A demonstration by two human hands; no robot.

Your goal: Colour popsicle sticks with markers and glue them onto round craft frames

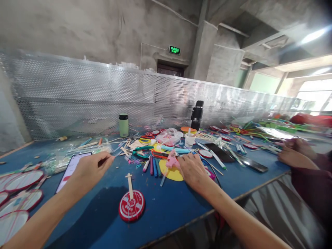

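Observation:
My left hand (97, 166) is raised over the left part of the table, thumb and fingers pinched together. A thin pale sliver shows at its fingertips, too small to name. My right hand (194, 171) is closed on a pink glue gun (172, 160), partly hidden under the fingers. A clear glue stick (163, 177) juts from it toward me, over a yellow disc (175, 174). Between my hands, nearer to me, lies a red-and-white round lid (131, 206). Wooden sticks (130, 185) joined in a small cross rest on the lid and point away from me.
Markers (155, 167), scissors (145, 140) and loose craft sticks (126, 152) crowd the middle. A lit phone (67, 173) and red-rimmed discs (24, 181) lie left. Behind stand a green cup (123, 126) and black bottle (197, 116). Another person's hands (295, 152) are at the right.

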